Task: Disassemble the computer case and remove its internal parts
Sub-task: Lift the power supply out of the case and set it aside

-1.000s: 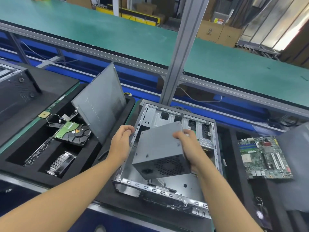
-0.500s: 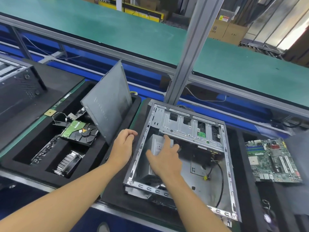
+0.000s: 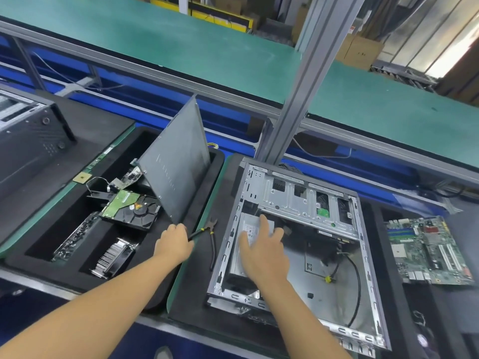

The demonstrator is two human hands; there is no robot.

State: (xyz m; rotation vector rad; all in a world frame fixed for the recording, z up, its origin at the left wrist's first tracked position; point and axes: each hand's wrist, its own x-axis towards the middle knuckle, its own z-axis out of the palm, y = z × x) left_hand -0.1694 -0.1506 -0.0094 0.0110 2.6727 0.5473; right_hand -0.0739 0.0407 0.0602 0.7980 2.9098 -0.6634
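A: Moved since a second ago: the power supply [image 3: 252,229], then held up over the computer case [image 3: 225,251], now sits inside the case's near-left corner. The left hand [image 3: 173,242] has left the case wall.

B: Which way does it lie?

A: Its long axis runs away from the viewer, along the case's left wall. The white label faces up, its print too small to read.

B: And the hands?

A: Flat on the supply lies the right hand [image 3: 261,252], fingers spread. The left hand is curled at one handle of the pliers [image 3: 212,237] on the black mat [image 3: 191,294]. I cannot tell whether it grips them.
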